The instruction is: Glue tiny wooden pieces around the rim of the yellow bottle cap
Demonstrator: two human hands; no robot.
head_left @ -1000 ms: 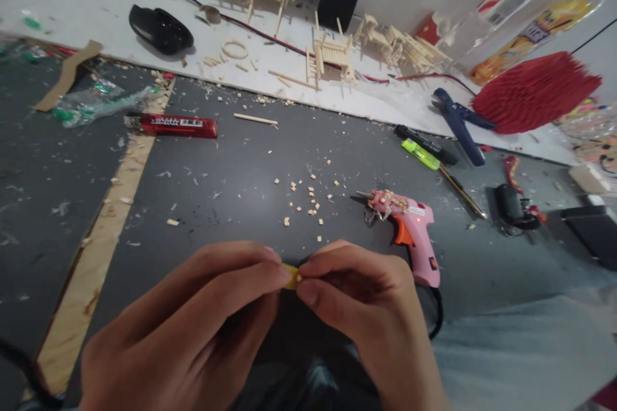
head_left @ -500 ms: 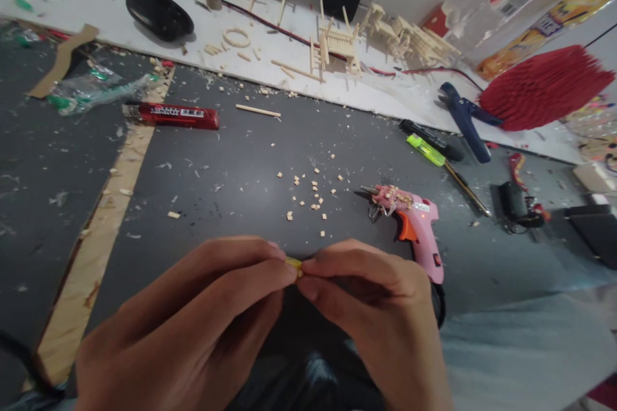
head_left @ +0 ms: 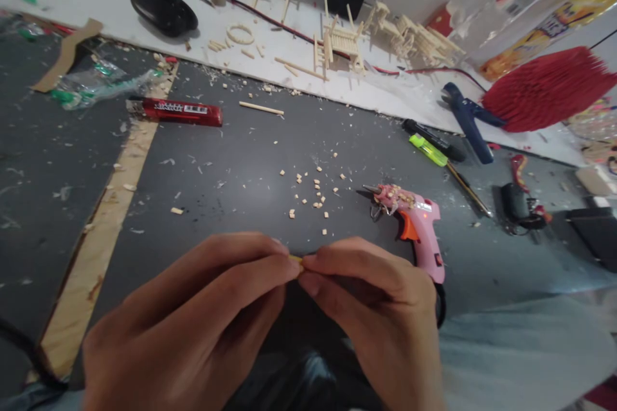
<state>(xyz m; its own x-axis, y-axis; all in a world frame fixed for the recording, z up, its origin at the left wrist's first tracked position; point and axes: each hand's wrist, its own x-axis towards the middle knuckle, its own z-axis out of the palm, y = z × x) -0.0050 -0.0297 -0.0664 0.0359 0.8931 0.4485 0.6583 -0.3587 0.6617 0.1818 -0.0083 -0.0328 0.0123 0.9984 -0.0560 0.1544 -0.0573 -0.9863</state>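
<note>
A tiny yellow thing (head_left: 295,259) is pinched between the fingertips of the left hand (head_left: 193,321) and right hand (head_left: 380,302). The fingers hide most of it; only a thin bit shows.

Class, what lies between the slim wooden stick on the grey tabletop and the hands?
The head view shows small, pale, squarish wooden chips scattered on the tabletop.

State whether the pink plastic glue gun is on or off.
Apparently on: the pink plastic glue gun shows a glowing orange light on its body.
</note>
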